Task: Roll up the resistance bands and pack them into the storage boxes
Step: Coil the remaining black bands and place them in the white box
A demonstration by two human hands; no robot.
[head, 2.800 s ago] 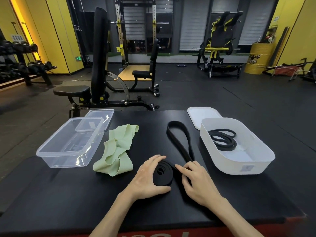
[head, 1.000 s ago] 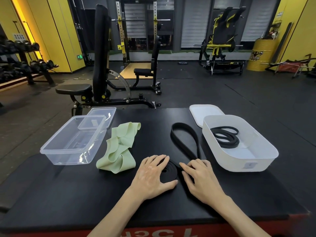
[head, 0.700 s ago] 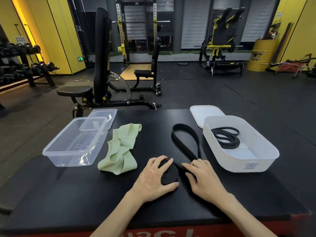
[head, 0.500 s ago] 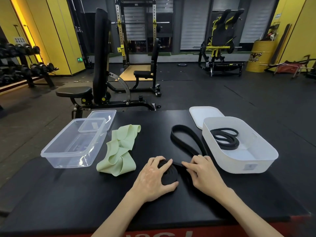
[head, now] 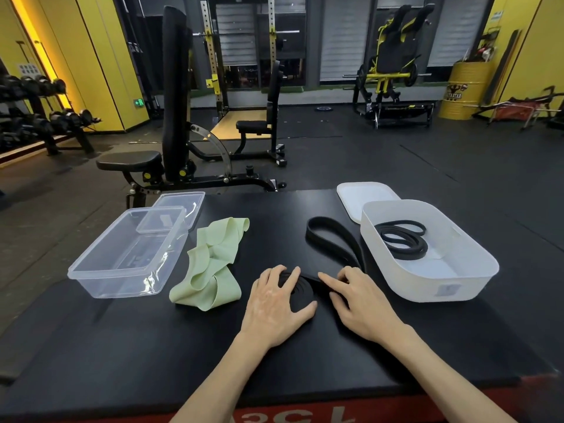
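A wide black resistance band lies on the black table, partly wound into a flat coil [head: 302, 293]. My left hand [head: 274, 305] grips that coil, fingers over its top and thumb at its near edge. My right hand [head: 358, 302] presses straight fingers on the strap just right of the coil. The band's unrolled loop [head: 328, 236] stretches away toward the white storage box [head: 427, 290], which holds a thinner coiled black band [head: 403, 239]. A pale green band [head: 213, 264] lies crumpled to the left, beside the clear storage box [head: 91, 277].
The clear lid [head: 181, 206] lies behind the clear box and the white lid [head: 363, 195] behind the white box. A weight bench [head: 171, 117] stands just past the table's far edge. The near table edge is red.
The coil under my left hand has grown and the loose loop has shortened and swung right, up against the white box. Both hands stayed at the coil.
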